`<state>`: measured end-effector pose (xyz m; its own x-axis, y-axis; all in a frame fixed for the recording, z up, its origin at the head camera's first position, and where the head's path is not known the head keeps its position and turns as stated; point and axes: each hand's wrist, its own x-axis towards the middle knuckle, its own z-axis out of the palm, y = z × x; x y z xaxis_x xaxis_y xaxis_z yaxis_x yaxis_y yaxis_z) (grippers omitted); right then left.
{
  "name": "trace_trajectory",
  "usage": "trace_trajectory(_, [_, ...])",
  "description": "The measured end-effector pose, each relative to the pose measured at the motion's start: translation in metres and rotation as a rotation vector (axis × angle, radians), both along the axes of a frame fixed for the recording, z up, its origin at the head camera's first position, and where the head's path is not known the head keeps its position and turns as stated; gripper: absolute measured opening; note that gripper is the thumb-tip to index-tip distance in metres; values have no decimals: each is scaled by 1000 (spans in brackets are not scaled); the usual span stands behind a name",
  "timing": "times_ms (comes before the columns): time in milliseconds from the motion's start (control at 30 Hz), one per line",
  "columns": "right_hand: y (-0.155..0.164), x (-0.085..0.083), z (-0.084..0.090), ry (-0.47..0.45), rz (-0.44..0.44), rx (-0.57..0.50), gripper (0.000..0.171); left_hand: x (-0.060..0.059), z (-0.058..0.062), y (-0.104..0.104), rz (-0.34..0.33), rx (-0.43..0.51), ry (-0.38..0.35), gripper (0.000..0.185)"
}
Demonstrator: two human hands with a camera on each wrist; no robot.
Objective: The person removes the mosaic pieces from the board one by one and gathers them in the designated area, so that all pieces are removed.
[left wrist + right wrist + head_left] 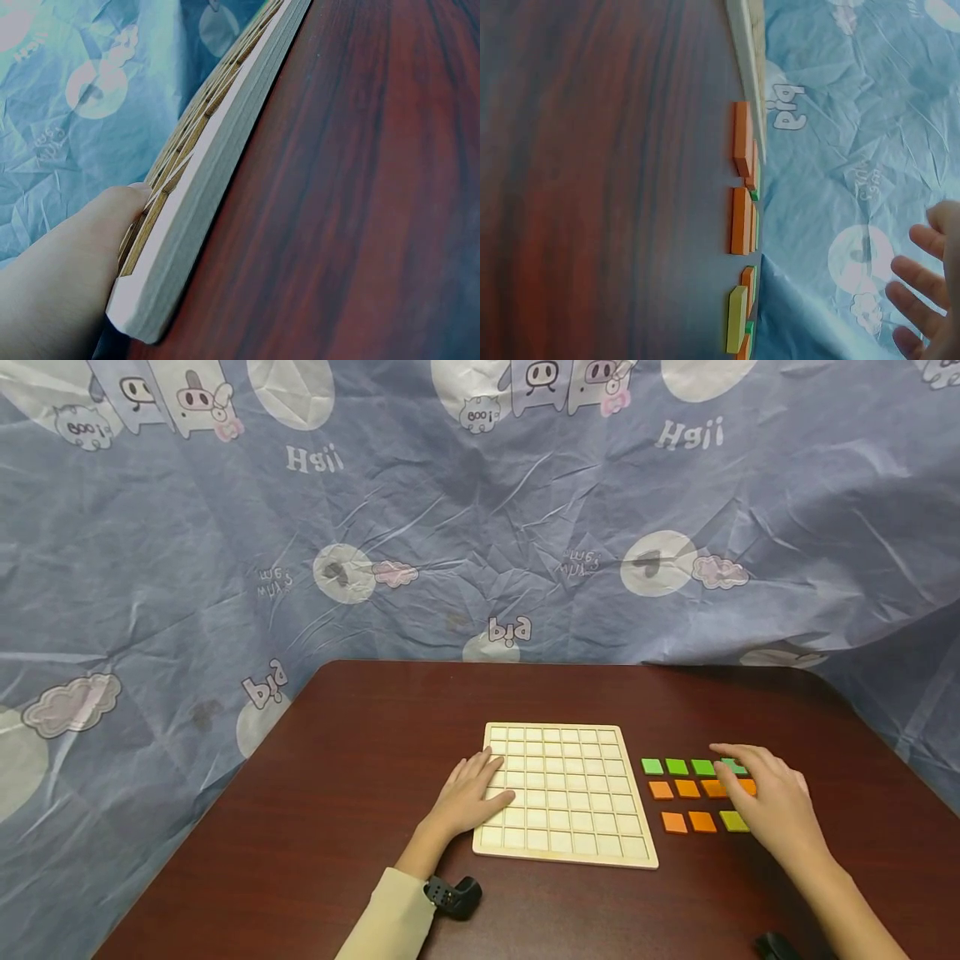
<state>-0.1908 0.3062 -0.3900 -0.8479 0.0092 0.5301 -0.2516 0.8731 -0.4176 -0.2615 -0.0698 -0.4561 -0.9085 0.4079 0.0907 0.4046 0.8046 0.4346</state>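
Observation:
A pale wooden board (558, 793) with a grid of square recesses lies flat on the table. My left hand (467, 797) rests on its left edge, fingers extended and thumb on the surface; the left wrist view shows the thumb (112, 206) at the rim. To the right of the board, small square tiles lie in three rows: green tiles (677, 767) at the back, orange tiles (661, 790) in the middle, and orange ones with a yellow-green tile (733, 821) in front. Above their right end hovers my right hand (780, 806), fingers spread and holding nothing, covering part of the rows.
The dark reddish-brown table (360, 777) reaches back to a blue-grey printed cloth (450, 510) hanging behind it. A black wrist device (456, 897) sits on my left wrist, and another dark device (776, 946) shows by the right forearm.

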Motion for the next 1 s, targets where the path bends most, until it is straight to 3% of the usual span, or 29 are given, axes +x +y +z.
trace_trajectory(167, [-4, -8, -1, -59, -10, 117, 50, -1, -1, 1, -2, -10, -7, 66])
trace_trajectory(367, [-3, -14, -2, -270, 10, 282, 71, 0, -3, 1, -1, 0, -12, 65])
trace_trajectory(533, [-4, -14, -1, -395, 12, 334, 76, 0, -2, 1, -3, -5, -8, 66])
trace_trajectory(833, [-5, -10, -6, -429, 13, 312, 77, 2, -4, 2, 16, 45, 20, 58])
trace_trajectory(1000, [-3, -9, -7, -434, 12, 297, 77, 4, -1, 3, 61, -6, 136, 45])
